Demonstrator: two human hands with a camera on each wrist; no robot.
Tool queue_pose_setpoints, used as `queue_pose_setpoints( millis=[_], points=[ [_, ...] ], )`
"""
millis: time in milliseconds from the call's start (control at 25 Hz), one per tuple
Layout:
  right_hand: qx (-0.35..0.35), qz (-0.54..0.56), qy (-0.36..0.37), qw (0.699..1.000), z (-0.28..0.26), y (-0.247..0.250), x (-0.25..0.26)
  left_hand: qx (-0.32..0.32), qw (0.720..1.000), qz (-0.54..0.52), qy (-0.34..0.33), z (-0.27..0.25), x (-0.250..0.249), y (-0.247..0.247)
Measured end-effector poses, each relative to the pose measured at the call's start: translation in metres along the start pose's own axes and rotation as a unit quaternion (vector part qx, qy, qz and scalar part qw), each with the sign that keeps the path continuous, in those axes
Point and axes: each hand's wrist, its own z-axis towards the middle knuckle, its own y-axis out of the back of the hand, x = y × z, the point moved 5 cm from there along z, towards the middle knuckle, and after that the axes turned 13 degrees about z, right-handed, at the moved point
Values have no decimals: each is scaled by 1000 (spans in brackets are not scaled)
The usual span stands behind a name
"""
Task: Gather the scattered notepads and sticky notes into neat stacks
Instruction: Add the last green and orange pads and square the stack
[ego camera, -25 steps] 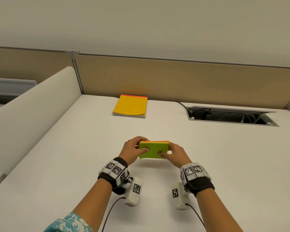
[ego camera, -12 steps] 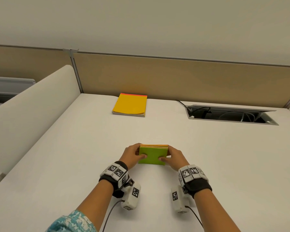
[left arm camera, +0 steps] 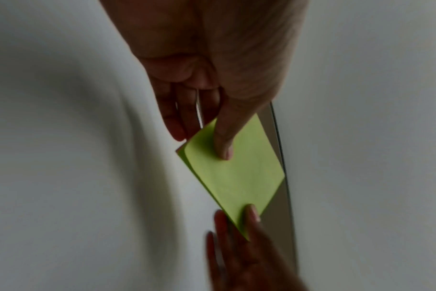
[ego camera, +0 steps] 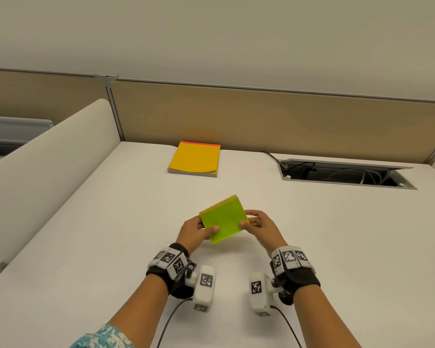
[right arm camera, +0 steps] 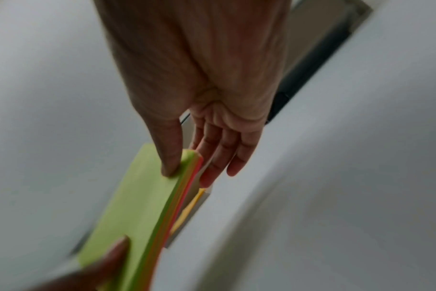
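A green-topped stack of sticky notes (ego camera: 224, 218) with orange and pink layers is held above the white desk (ego camera: 86, 234), turned diagonally. My left hand (ego camera: 199, 228) pinches its left corner, thumb on top (left arm camera: 223, 145). My right hand (ego camera: 255, 222) pinches the right corner, thumb on the green sheet (right arm camera: 171, 157) and fingers beneath. The coloured edge of the stack (right arm camera: 179, 196) shows in the right wrist view. A yellow notepad (ego camera: 195, 159) with a red top band lies flat at the back of the desk.
A beige partition (ego camera: 261, 114) closes the back of the desk. An open cable tray (ego camera: 344, 173) with wires sits at the back right. A rounded white divider (ego camera: 43, 151) borders the left side.
The sticky note stack has been lifted and rotated from square to diagonal, still held between both hands. The yellow notepad has not moved.
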Motion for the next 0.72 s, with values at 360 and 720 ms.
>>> queue_pose_setpoints(
  millis=[360, 720],
  points=[
    [54, 169, -52, 983, -7, -36, 30, 58, 983, -167, 54, -6, -20, -19],
    [106, 33, -79, 991, -11, -55, 30, 13, 991, -128, 34, 10, -27, 0]
  ],
)
